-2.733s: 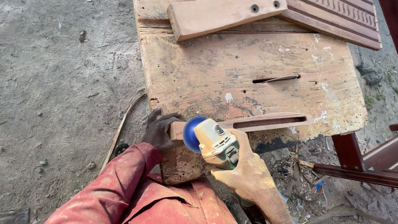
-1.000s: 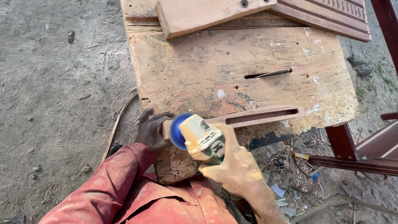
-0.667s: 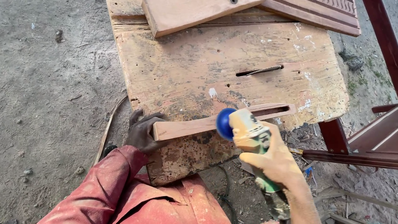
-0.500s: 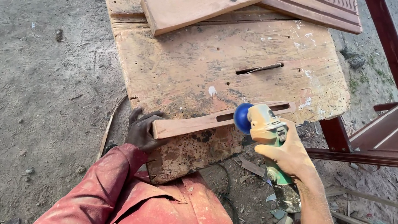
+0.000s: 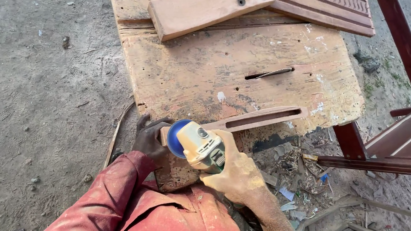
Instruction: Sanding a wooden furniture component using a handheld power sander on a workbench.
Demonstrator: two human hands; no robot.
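My right hand (image 5: 234, 173), dusted with sawdust, grips a cream-coloured angle grinder (image 5: 200, 146) with a blue disc (image 5: 176, 137). The disc sits against the near left end of a slotted wooden piece (image 5: 259, 119) lying along the front edge of a worn wooden workbench (image 5: 209, 71). My left hand (image 5: 149, 138), dark with dust, holds that same end of the piece at the bench corner. My red sleeve and shirt fill the bottom of the view.
A thick wooden block (image 5: 207, 9) with two holes and a grooved reddish panel (image 5: 333, 10) lie at the back of the bench. A dark red wooden frame (image 5: 401, 142) stands to the right. Scraps and debris (image 5: 294, 178) lie on the dirt ground below.
My right hand swept the grinder right along the slotted piece to near its slot, then brought it back to the left end. My left hand kept hold of the piece.
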